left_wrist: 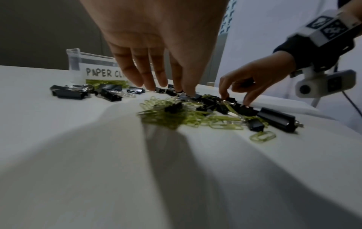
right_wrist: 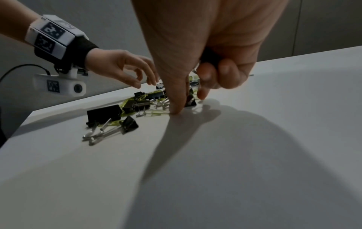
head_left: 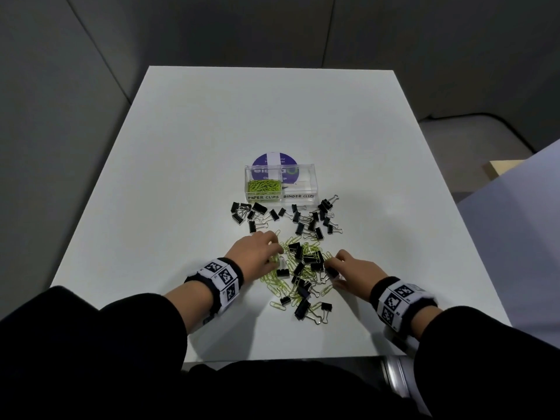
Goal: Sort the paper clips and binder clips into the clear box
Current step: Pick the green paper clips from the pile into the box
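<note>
Hands [head_left: 303,262] in clip pile [head_left: 303,277]; table [head_left: 151,177] flanks open.

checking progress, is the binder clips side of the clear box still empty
Nearly empty: the binder clips compartment shows a clear floor with only one small dark item; the paper clips compartment holds green clips.

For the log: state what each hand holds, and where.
Right hand: curled fingers press a dark thing, likely a binder clip, against the palm; which part is hidden. Left hand only touches the pile.
</note>
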